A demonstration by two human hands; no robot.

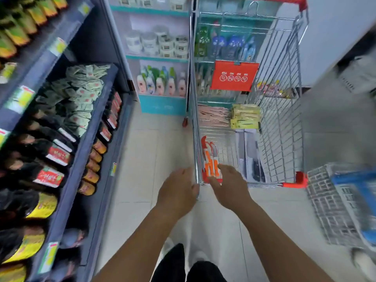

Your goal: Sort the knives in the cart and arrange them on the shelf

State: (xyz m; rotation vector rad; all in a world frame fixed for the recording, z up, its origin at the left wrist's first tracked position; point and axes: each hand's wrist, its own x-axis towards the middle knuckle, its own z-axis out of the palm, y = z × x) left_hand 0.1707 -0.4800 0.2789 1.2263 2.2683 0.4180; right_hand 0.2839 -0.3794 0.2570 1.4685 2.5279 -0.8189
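A wire shopping cart [284,127] with red corner guards stands ahead of me. Inside lie an orange-handled knife pack [210,157], black-handled cleavers in clear packs [251,155], yellow knife packs [245,117] and pink packs [212,117]. My right hand [230,186] reaches over the cart's near rim, fingers relaxed, just short of the orange-handled pack and holding nothing. My left hand [178,192] hovers outside the cart's near left corner, fingers loose and empty.
A dark shelf unit [87,139] with packaged goods runs along the left. A teal shelf [160,58] with bottles and jars stands beyond. A blue-handled wire basket [341,204] sits at the right. Pale tiled floor lies between.
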